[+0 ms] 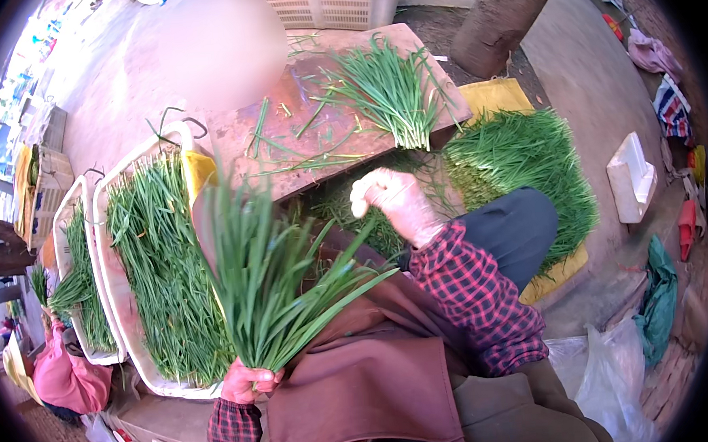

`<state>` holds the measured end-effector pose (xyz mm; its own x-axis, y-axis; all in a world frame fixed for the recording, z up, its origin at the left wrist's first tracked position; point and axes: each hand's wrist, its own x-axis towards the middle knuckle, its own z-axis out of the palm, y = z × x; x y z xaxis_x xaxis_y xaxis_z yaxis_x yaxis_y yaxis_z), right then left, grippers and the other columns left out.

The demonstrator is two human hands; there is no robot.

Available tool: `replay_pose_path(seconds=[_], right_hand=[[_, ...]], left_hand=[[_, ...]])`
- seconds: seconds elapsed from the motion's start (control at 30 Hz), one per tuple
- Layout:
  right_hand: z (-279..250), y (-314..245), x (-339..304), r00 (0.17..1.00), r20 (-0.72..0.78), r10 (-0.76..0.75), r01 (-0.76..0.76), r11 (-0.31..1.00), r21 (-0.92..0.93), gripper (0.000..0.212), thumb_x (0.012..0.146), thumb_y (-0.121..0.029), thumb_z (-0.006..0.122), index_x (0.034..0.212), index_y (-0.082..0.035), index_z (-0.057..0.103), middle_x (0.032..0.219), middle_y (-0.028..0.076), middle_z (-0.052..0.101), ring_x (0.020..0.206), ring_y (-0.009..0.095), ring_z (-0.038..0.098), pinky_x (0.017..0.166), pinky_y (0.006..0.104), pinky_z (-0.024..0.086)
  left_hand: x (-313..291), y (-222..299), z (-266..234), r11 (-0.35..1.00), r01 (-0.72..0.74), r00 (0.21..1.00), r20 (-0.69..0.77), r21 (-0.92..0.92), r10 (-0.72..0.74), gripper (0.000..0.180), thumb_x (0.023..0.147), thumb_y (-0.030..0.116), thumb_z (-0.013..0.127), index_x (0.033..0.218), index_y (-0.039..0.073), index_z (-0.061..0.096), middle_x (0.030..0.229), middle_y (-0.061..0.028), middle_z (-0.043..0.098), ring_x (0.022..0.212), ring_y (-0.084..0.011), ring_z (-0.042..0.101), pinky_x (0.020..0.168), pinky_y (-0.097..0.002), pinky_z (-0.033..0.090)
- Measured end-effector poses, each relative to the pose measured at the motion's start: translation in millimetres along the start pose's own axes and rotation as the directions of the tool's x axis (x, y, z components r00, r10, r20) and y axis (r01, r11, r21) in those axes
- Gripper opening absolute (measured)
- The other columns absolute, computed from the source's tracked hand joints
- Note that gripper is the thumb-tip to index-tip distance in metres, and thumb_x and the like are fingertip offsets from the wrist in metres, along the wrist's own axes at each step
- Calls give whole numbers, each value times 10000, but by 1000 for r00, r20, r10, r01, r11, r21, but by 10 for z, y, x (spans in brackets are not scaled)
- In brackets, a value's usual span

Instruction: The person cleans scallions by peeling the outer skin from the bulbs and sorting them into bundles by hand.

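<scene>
My left hand point(250, 381) is closed around the pale lower ends of a bunch of garlic chives point(277, 282). The long green leaves fan upward and to the right, slightly blurred, in front of my brown apron point(365, 398). My right hand point(389, 198) is raised over my right leg, near the front edge of a low reddish board point(309, 143). Its fingers are curled in, and no stem shows in them. On the board's right end lies another bundle of garlic chives point(391, 93), white ends toward me. Loose leaves are scattered around it.
Long white crates point(105, 260) packed with chives stand at my left. Right of my knee, a large chive pile point(522, 178) rests on yellow sacking point(492, 95). Beyond are a tree trunk point(508, 17), a basket point(328, 4) and a foam piece point(631, 176). Another person's pink sleeve point(71, 368) shows far left.
</scene>
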<state>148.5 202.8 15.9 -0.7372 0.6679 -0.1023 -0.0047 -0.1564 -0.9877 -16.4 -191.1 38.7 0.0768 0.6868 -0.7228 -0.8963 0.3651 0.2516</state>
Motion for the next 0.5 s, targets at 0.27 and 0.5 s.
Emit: replay_pose_path(seconds=[0.27, 0.5], right_hand=[[-363, -37, -109, 963, -6, 268, -266, 952, -150, 312, 976, -269, 646, 901, 27, 707, 793, 85, 727, 719, 134, 669, 729, 285, 508], [207, 250, -167, 886, 356, 297, -389, 894, 223, 458, 1002, -409, 600, 1099, 31, 682, 932, 153, 745, 804, 194, 715, 815, 326, 536]], left_hand=[[-98, -114, -477, 990, -141, 990, 18, -4, 141, 582, 731, -46, 732, 1263, -86, 497, 811, -257, 614, 501, -164, 467, 426, -251, 339], [-112, -131, -582, 994, -106, 994, 17, -28, 107, 594, 728, -57, 727, 1278, -75, 503, 818, -255, 618, 523, -182, 480, 439, -261, 346]])
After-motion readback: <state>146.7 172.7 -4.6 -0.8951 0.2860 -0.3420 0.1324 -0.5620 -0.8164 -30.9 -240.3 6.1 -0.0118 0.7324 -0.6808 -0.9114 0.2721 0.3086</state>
